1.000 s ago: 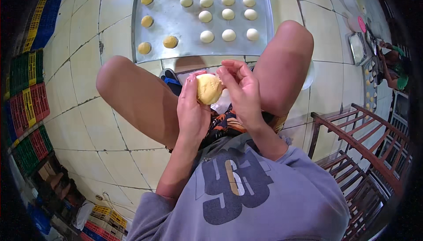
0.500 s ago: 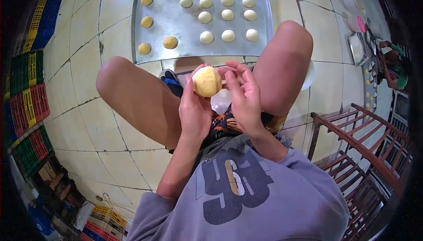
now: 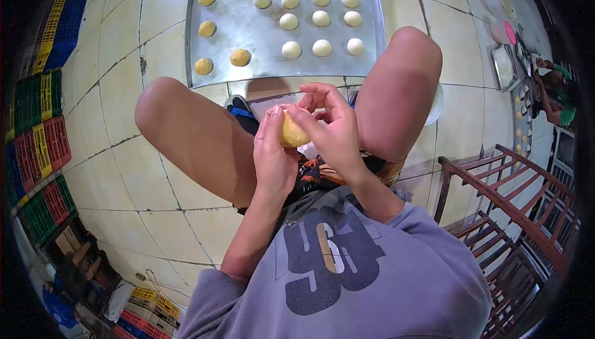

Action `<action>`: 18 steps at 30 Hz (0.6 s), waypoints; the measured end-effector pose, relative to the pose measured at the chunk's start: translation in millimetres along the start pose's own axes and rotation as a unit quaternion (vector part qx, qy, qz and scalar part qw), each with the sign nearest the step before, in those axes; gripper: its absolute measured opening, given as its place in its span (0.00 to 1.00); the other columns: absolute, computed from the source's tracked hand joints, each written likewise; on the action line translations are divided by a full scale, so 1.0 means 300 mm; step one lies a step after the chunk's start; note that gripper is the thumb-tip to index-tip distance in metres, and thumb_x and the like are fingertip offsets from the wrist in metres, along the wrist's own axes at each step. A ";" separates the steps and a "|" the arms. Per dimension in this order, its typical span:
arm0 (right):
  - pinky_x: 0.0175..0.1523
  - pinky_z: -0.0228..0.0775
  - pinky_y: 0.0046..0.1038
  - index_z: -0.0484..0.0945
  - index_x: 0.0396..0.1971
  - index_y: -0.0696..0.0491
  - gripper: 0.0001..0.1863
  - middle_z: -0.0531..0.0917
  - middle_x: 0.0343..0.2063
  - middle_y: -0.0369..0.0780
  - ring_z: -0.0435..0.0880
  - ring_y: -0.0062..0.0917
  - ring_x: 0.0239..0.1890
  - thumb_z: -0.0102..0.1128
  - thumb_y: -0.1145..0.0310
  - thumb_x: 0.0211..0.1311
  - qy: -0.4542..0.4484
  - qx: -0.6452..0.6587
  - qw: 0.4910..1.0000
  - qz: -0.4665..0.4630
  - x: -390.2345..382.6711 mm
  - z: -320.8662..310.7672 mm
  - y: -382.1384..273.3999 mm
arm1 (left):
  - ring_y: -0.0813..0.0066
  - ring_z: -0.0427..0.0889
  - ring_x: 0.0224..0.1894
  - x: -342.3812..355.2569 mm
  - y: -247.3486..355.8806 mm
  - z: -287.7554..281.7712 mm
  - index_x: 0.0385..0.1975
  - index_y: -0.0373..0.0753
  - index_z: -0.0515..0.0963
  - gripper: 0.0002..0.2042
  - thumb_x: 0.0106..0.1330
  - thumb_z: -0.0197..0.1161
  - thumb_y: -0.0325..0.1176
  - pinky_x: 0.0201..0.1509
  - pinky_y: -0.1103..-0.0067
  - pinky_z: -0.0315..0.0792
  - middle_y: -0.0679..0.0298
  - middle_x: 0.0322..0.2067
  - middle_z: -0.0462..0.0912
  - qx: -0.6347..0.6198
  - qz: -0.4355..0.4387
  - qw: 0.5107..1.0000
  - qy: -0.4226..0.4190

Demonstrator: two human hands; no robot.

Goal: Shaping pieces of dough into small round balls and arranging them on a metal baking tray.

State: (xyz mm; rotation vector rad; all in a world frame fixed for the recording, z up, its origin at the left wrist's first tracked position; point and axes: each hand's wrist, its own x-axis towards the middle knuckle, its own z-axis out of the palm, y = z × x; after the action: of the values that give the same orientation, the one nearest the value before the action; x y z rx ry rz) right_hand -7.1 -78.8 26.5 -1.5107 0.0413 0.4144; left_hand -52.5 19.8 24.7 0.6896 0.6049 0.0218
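Four round, tan-yellow dough balls (image 3: 240, 58) sit on the left of a rectangular, silver metal tray (image 3: 242, 26). Before its near edge, the person's bare left hand (image 3: 275, 156) grasps a larger, pale-yellow dough ball (image 3: 294, 133); the bare right hand (image 3: 334, 129) lays its thumb over it, but whether its partly hidden fingers grip cannot be told. Round, white dough balls (image 3: 320, 18) fill the tray's right.

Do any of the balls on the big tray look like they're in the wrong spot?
On the tray, one yellow ball sits right of the line of three other yellow balls, so it looks out of place. Nothing looks spilled there.
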 end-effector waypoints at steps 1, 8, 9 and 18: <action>0.46 0.69 0.21 0.74 0.48 0.56 0.18 0.78 0.35 0.36 0.75 0.18 0.37 0.64 0.72 0.58 0.007 0.042 0.999 0.031 0.004 -0.001 0.004 | 0.76 0.76 0.42 -0.001 -0.001 -0.001 0.45 0.37 0.73 0.12 0.75 0.47 0.38 0.46 0.81 0.72 0.61 0.40 0.77 0.008 0.008 1.000 0.008; 0.42 0.68 0.18 0.74 0.48 0.55 0.18 0.78 0.34 0.36 0.74 0.17 0.34 0.65 0.71 0.57 0.023 0.116 0.993 0.018 0.008 0.000 0.014 | 0.74 0.77 0.44 -0.001 0.003 -0.014 0.45 0.37 0.73 0.13 0.75 0.48 0.39 0.51 0.81 0.71 0.60 0.43 0.78 -0.043 -0.018 0.999 0.002; 0.42 0.68 0.18 0.74 0.47 0.55 0.18 0.78 0.33 0.36 0.75 0.17 0.34 0.66 0.71 0.57 0.020 0.087 0.996 0.002 0.006 0.003 0.018 | 0.74 0.77 0.44 0.001 0.002 -0.018 0.45 0.37 0.73 0.13 0.75 0.48 0.39 0.51 0.80 0.71 0.61 0.43 0.78 -0.044 -0.016 0.999 -0.002; 0.43 0.67 0.17 0.74 0.47 0.55 0.17 0.78 0.35 0.36 0.75 0.17 0.36 0.65 0.72 0.57 0.033 0.101 0.994 0.007 0.002 -0.004 0.004 | 0.73 0.79 0.44 -0.001 0.018 -0.005 0.46 0.38 0.72 0.13 0.75 0.47 0.40 0.50 0.79 0.74 0.60 0.42 0.78 -0.072 -0.023 0.997 0.003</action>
State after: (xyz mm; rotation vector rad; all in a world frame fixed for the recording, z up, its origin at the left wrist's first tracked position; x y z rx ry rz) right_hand -6.7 -79.9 25.1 -1.3249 0.1417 0.3592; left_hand -52.7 24.8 27.2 0.5356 0.6193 0.0244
